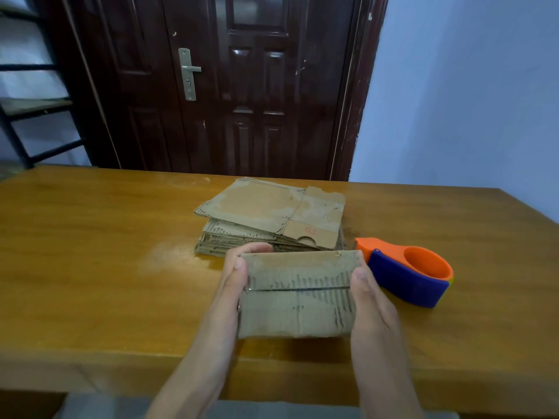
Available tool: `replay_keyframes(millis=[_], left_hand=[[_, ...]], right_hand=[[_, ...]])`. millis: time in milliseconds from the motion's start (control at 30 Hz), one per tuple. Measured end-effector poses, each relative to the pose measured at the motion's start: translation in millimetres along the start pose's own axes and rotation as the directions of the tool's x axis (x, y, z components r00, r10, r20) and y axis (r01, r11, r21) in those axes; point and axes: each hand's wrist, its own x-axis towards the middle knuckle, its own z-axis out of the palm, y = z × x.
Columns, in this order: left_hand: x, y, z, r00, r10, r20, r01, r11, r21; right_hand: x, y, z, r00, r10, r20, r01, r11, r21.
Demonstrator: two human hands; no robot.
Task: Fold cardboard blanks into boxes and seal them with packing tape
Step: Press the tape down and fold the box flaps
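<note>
1. Box point(298, 294): folded up, held just above the near edge of the surface point(90, 267), roughly mid-width. Two flaps meet along a seam across the upward face. No tape is visible on that seam; it appears unsealed.
2. Left hand point(236, 279): clamped on the left end of the box, thumb on the top face by the seam, fingers curled round the far corner.
3. Right hand point(367, 294): clamped on the right end, thumb pressing the top face beside the seam. The box sits between the two hands.
4. Risk: the flaps look worn and torn. If either thumb lifts, they are likely to spring apart and the seam to gape.
5. Risk: reaching for the tape dispenser point(408, 272) leaves one hand to steady the box; it could skew or collapse, and tape would then go on crooked.
6. Tape dispenser: orange and blue, lying on the surface just beside the right hand, toward the right edge.
7. Stack of flat blanks point(269, 219): just behind the box, toward the far edge, untidily piled.
</note>
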Motion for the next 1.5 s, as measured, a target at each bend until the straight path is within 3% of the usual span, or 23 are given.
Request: replay_keyframes(millis=[100,167,267,333,367,433,500,567,633,700,733,767,867,933,1067,1167,1500], left_hand=[[22,-8,2,1.000,0.017,-0.004,-0.016,0.998,0.063],[24,-2,9,0.997,0.032,-0.073,-0.026,0.996,0.086],[25,-8,8,0.997,0.060,-0.046,-0.052,0.988,0.145],[33,-14,6,0.997,0.023,-0.078,-0.009,0.984,0.178],[32,-15,4,0.999,-0.015,-0.051,0.023,0.987,0.157],[36,-21,-6,0.997,-0.076,0.018,0.077,0.996,-0.054],[42,-31,-13,0.995,-0.100,-0.009,0.098,0.987,-0.124],[31,-17,-12,0.994,-0.081,-0.068,0.092,0.981,0.173],[2,5,-3,0.981,0.040,-0.188,0.037,0.920,0.391],[-47,21,0,0.969,0.236,-0.066,-0.112,0.665,0.738],[-62,27,-1,0.959,0.281,-0.018,-0.145,0.545,0.826],[-75,33,-2,0.958,0.285,-0.026,-0.131,0.514,0.848],[-78,33,-9,0.950,0.292,-0.108,-0.110,0.640,0.761],[-86,40,-11,0.937,0.334,-0.106,-0.176,0.711,0.681],[-94,45,-13,0.888,0.444,-0.116,-0.305,0.761,0.573],[-89,42,-11,0.890,0.445,-0.102,-0.351,0.810,0.471],[-69,22,1,0.915,0.363,-0.175,-0.311,0.913,0.265]], right_hand=[[0,-4,-5,0.998,0.034,0.060,-0.033,0.999,-0.026],[8,-6,-4,0.997,0.059,0.043,-0.055,0.994,-0.090],[24,-3,-6,0.986,0.169,0.012,-0.168,0.983,-0.072],[27,2,-12,0.976,0.188,0.110,-0.183,0.982,-0.056],[25,8,-18,0.967,0.155,0.201,-0.144,0.987,-0.065],[20,17,-27,0.944,0.096,0.315,-0.076,0.994,-0.074],[18,14,-27,0.958,0.079,0.274,-0.048,0.992,-0.119],[19,9,-21,0.987,0.061,0.147,-0.025,0.972,-0.235],[13,10,-28,0.985,-0.040,0.165,0.100,0.922,-0.374],[10,7,-32,0.971,-0.087,0.225,0.184,0.870,-0.457],[9,4,-32,0.964,-0.106,0.243,0.213,0.855,-0.473],[8,0,-31,0.960,-0.117,0.255,0.229,0.853,-0.470],[10,-4,-23,0.956,-0.116,0.271,0.237,0.851,-0.469],[17,-5,-18,0.968,-0.129,0.213,0.208,0.890,-0.406],[16,-21,-19,0.955,-0.254,0.154,0.284,0.932,-0.226],[14,-27,-26,0.961,-0.235,0.145,0.244,0.969,-0.048],[20,5,-19,0.972,-0.218,0.088,0.221,0.975,-0.015]])
